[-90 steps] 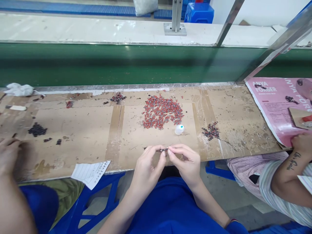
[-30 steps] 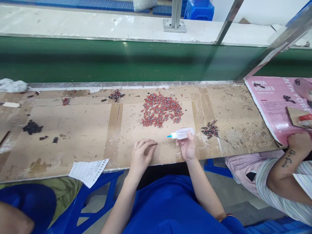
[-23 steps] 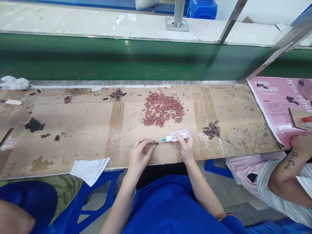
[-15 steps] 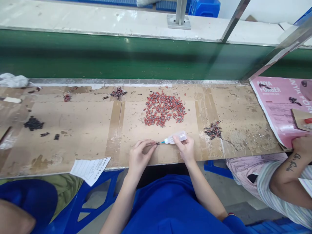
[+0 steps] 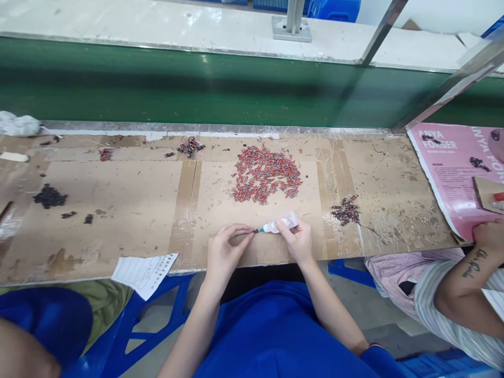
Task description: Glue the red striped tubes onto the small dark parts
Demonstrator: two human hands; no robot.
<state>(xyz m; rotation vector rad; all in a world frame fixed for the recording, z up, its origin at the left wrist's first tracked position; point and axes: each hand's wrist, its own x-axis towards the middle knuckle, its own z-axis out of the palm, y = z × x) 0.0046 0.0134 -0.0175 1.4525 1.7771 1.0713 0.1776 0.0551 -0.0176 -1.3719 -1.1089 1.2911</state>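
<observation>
My left hand [image 5: 228, 245] is closed, with thumb and forefinger pinching a small dark part [image 5: 256, 231]; its exact kind is too small to make out. My right hand [image 5: 298, 241] grips a clear squeeze bottle [image 5: 284, 222] lying nearly level, its blue needle tip pointing left. The tip reaches the dark part or sits right beside it; I cannot tell whether they touch. Beyond both hands, a wide pile of small red and black parts [image 5: 268, 173] lies on the cardboard-covered table [image 5: 220, 210].
A smaller heap of dark and red parts [image 5: 346, 210] lies to the right, a black heap [image 5: 50, 196] far left. A paper sheet [image 5: 144, 274] overhangs the front edge. Co-workers sit on both sides; one forearm [image 5: 470, 268] rests at right by a pink poster [image 5: 444, 173].
The bottle has shifted slightly left, bringing its blue tip closer to the small dark part. My left hand keeps its pinch. The camera view has moved a little.
</observation>
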